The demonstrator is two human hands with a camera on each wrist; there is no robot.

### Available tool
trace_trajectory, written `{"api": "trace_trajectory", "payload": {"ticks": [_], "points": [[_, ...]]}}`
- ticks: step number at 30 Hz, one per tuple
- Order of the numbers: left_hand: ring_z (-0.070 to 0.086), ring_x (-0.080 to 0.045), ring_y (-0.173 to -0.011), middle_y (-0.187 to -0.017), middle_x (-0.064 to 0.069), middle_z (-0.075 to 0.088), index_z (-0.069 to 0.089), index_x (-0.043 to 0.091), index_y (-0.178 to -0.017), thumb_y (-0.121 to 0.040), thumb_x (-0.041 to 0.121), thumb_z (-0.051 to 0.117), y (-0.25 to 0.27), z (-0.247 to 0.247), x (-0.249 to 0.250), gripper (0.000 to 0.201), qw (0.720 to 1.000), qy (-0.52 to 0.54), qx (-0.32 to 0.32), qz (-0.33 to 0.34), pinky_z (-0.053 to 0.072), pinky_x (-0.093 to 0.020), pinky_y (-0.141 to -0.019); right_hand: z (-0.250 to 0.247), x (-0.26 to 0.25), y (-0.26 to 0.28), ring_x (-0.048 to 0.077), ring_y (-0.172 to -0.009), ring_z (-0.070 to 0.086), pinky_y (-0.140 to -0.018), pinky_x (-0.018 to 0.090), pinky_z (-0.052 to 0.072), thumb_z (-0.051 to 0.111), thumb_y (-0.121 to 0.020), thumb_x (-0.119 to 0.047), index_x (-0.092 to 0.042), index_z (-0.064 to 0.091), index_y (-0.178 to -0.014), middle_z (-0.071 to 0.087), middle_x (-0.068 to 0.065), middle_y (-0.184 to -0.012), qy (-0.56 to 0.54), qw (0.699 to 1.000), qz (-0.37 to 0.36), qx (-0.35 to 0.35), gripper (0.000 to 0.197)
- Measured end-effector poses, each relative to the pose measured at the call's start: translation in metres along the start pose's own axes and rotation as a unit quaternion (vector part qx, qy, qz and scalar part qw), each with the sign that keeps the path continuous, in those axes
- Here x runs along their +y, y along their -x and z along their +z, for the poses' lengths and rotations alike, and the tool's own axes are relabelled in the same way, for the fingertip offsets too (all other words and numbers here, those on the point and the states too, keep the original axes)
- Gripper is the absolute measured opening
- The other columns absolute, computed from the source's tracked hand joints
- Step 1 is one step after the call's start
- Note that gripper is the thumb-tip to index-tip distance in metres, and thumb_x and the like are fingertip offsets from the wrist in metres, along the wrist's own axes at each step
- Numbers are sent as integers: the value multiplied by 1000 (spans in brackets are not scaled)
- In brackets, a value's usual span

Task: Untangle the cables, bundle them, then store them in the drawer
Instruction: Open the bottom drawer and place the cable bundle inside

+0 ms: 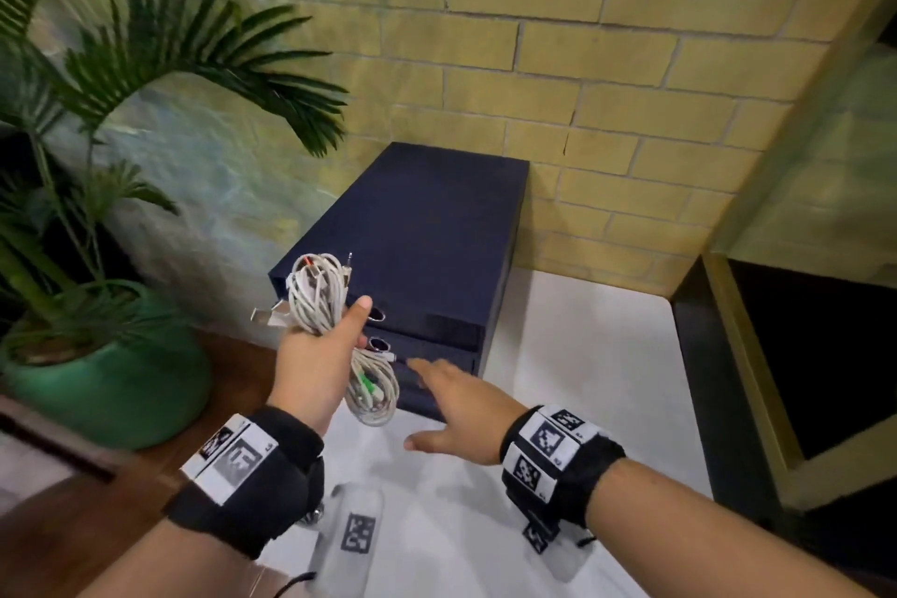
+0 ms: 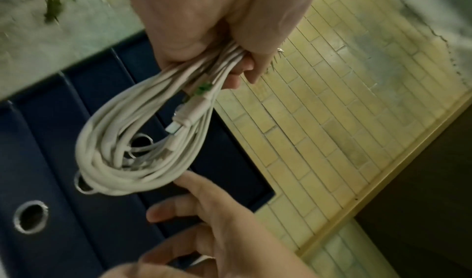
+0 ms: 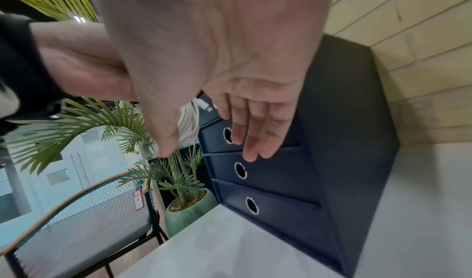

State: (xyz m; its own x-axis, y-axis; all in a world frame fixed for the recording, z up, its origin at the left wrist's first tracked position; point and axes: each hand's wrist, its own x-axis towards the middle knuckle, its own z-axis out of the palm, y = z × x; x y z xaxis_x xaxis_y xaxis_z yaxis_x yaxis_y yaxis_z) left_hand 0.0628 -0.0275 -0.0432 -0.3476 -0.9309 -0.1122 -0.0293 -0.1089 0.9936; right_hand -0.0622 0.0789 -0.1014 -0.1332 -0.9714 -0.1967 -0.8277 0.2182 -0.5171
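My left hand (image 1: 320,354) grips a coiled bundle of white cables (image 1: 318,291) around its middle, with loops and plugs hanging above and below the fist. The left wrist view shows the cable bundle (image 2: 132,141) dangling in front of the navy drawer unit (image 2: 51,141). That drawer unit (image 1: 422,233) stands on the white table against the brick wall. My right hand (image 1: 451,403) is open, fingers straight, reaching toward the drawer fronts just below the bundle. In the right wrist view the fingers (image 3: 255,137) lie over an upper drawer front beside its ringed hole (image 3: 228,135); contact is unclear.
A palm in a green pot (image 1: 111,379) stands left of the drawer unit. The brick wall (image 1: 582,63) is behind it, and a dark framed opening (image 1: 801,354) is at the right. A white tagged object (image 1: 354,529) lies near me on the white table (image 1: 582,379). A chair (image 3: 76,222) stands left.
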Motion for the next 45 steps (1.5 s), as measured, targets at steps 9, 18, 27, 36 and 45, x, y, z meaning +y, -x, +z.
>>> {"api": "trace_trajectory", "payload": {"ticks": [9, 18, 27, 36, 45], "points": [[59, -20, -69, -67, -1, 62, 64, 17, -77, -84, 20, 71, -45, -68, -15, 11, 998, -29, -51, -16, 51, -45, -80, 35, -32, -66, 33, -120, 51, -95, 41, 46, 58, -85, -40, -28, 5, -148, 46, 10, -136, 20, 991, 132, 19, 83], [58, -23, -69, -67, -8, 58, 59, 13, -70, -83, 26, 71, -68, -97, -16, 23, 986, -64, -155, 1, 50, -36, -74, 33, -51, -69, 32, -98, 61, -79, 37, 49, 45, -85, -15, -32, 7, -146, 62, 10, -118, 16, 979, 202, 22, 74], [56, -18, -67, -68, -6, 56, 58, 14, -72, -83, 25, 71, -74, -101, -15, 21, 977, -67, -204, 10, 46, -31, -71, 28, -67, -72, 31, -94, 59, -70, 35, 44, 45, -87, -17, -28, 6, -147, 59, 11, -112, 63, 970, 233, -22, 73], [48, -19, -52, -43, 2, 44, 42, 18, -44, -88, 28, 66, -74, -96, 9, 51, 977, 23, -210, 28, 46, -39, -74, 39, -93, -15, 23, -67, 48, -63, 35, 43, 42, -87, -18, -25, 6, -148, 47, 3, -73, 124, 973, 139, -136, 71], [44, -12, -46, -48, 2, 34, 35, 16, -55, -90, 31, 62, -65, -65, 16, 47, 967, 83, -239, 23, 48, -33, -67, -8, -100, -2, 7, -63, 63, -69, 17, 48, 51, -86, -18, -17, 68, -93, 72, -2, -70, -50, 996, 75, 14, 18]]}}
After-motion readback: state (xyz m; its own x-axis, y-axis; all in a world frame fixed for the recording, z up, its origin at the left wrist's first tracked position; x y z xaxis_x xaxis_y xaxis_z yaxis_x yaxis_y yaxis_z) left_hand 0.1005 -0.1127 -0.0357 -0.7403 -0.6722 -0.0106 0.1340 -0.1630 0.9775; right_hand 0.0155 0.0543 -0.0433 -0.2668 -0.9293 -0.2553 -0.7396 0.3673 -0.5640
